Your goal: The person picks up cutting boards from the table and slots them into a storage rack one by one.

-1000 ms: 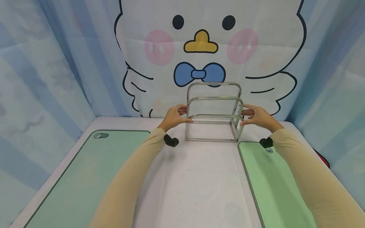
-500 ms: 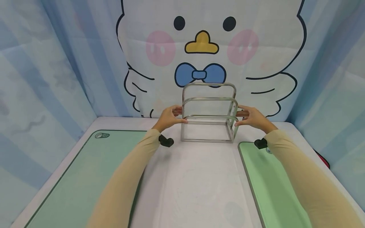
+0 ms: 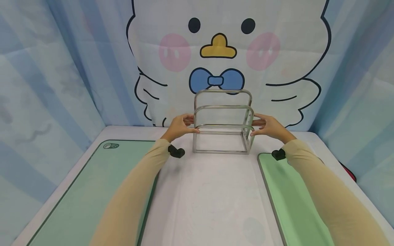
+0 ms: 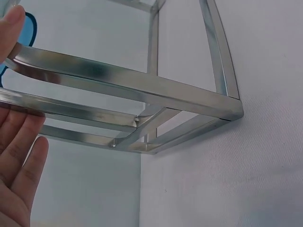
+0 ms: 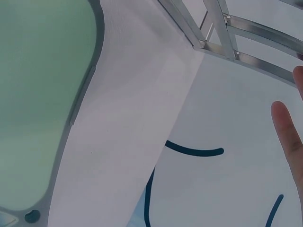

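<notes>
Rack (image 3: 223, 107) on table (image 3: 212, 191); board (image 3: 89, 188) left, second board (image 3: 295, 198) right (curtain (image 3: 221, 17) behind).

Curtained booth: cartoon cloth (image 3: 220, 63) hangs behind white table (image 3: 209, 191)

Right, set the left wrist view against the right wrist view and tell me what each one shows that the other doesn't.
Only the left wrist view: the left hand, with its thumb and fingers at the rack, and a cut-off piece of the blue bow.

Only the right wrist view: the right hand, just fingers at the frame's edge, plus the green board and black wing strokes.

Both: part of the rack, the pale table and the backdrop.
</notes>
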A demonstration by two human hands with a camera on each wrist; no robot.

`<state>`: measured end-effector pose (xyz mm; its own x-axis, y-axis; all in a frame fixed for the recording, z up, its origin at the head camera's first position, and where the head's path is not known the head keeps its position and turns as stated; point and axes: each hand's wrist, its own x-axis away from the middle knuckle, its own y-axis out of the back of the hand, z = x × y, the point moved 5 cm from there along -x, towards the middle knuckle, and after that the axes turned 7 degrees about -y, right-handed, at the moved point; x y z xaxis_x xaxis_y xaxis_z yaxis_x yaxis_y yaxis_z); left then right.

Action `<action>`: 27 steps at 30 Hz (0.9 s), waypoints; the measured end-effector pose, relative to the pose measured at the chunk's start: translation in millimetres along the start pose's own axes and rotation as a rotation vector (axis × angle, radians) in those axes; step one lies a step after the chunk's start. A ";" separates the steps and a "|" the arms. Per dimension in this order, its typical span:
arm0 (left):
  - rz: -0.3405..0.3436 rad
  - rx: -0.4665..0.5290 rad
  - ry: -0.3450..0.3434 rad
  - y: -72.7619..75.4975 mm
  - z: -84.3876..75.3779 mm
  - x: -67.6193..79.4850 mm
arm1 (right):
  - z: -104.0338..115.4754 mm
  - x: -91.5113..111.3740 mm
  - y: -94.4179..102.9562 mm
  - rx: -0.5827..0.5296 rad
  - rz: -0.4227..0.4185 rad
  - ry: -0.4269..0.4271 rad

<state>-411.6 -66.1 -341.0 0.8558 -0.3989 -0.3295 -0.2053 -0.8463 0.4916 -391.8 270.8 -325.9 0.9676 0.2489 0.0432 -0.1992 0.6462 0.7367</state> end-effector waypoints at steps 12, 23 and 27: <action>0.001 0.008 0.009 11.0 3.9 4.9 | 9.9 -4.6 -7.9 -0.003 0.008 0.020; 0.003 0.008 0.033 22.9 4.1 14.6 | 18.8 -8.7 -15.9 0.013 -0.004 0.024; -0.002 0.007 0.035 26.5 4.8 17.5 | 21.5 -9.1 -19.1 0.005 0.001 0.021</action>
<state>-404.4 -97.2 -337.6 0.8720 -0.3852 -0.3020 -0.2072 -0.8495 0.4852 -393.5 240.7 -325.8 0.9639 0.2646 0.0300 -0.1993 0.6420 0.7403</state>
